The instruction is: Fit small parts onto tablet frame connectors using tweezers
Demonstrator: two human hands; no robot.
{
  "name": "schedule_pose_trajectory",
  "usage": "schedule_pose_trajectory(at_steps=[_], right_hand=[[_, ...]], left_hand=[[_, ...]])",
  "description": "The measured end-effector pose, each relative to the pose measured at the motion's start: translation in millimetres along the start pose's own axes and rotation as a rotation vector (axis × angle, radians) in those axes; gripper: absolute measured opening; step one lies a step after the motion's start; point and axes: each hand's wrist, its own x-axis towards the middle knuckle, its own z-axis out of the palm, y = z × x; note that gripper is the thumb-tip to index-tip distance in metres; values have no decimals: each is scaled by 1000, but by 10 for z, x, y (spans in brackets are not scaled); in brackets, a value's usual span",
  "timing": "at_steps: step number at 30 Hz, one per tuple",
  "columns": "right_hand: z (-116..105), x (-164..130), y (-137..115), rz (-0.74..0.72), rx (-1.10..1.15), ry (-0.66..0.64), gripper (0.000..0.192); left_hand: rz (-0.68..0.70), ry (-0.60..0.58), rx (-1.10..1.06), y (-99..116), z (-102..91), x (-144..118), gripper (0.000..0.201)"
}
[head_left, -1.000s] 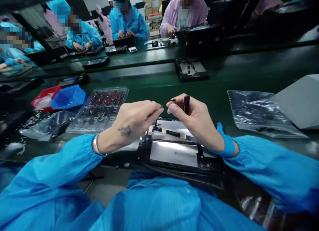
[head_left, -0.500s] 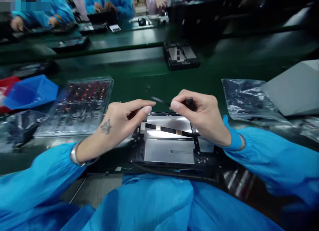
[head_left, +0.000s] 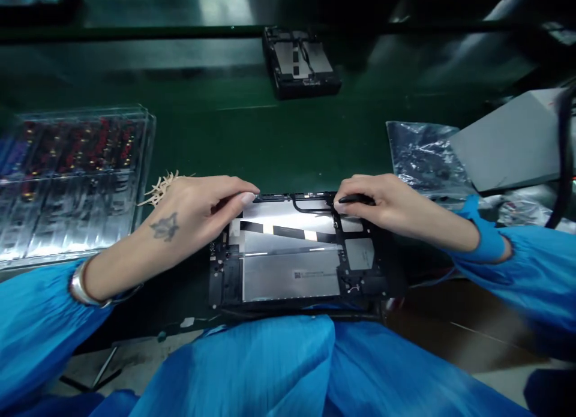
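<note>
An opened tablet [head_left: 290, 276], black-framed with silver battery plates, lies at the table's near edge. At its far left edge, my left hand [head_left: 202, 210] has thumb and forefinger pinched close together; whatever is between them is too small to make out. My right hand [head_left: 382, 207] rests over the far right part of the tablet, closed round a slim black tool [head_left: 357, 199] whose tip is hidden by the fingers. A thin black cable [head_left: 310, 210] bends along the tablet's far side towards the right fingertips. Dark tape with pale patches crosses the upper battery.
A clear plastic tray [head_left: 146, 147] of small red and dark parts stands left. Tan rubber bands [head_left: 162, 188] lie behind my left hand. Another opened device [head_left: 306, 87] sits farther back. On the right are a plastic bag [head_left: 418, 153] and a grey box [head_left: 504, 141].
My view has tipped down. Both hands have come down onto the tablet's far edge, the left finger and thumb drawing closer together. A dark strip seen between the hands before no longer hangs there.
</note>
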Motion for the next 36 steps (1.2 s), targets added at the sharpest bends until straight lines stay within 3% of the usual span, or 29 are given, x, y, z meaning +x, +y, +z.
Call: schedule_pose_trajectory(at_steps=[5, 11, 20, 32, 36], right_hand=[[-32, 53, 6, 43, -65, -45, 26], [-28, 76, -35, 78, -94, -74, 27], [-27, 87, -72, 77, -130, -73, 26], [-24, 82, -41, 58, -123, -72, 27], [-34, 77, -43, 43, -122, -66, 26]], left_hand=[[191, -108, -60, -48, 147, 109, 27], [256, -246, -70, -95, 290, 163, 28], [392, -235, 115, -115, 399, 172, 27], [385, -303, 153, -23, 324, 211, 29], [422, -265, 193, -26, 331, 213, 30]])
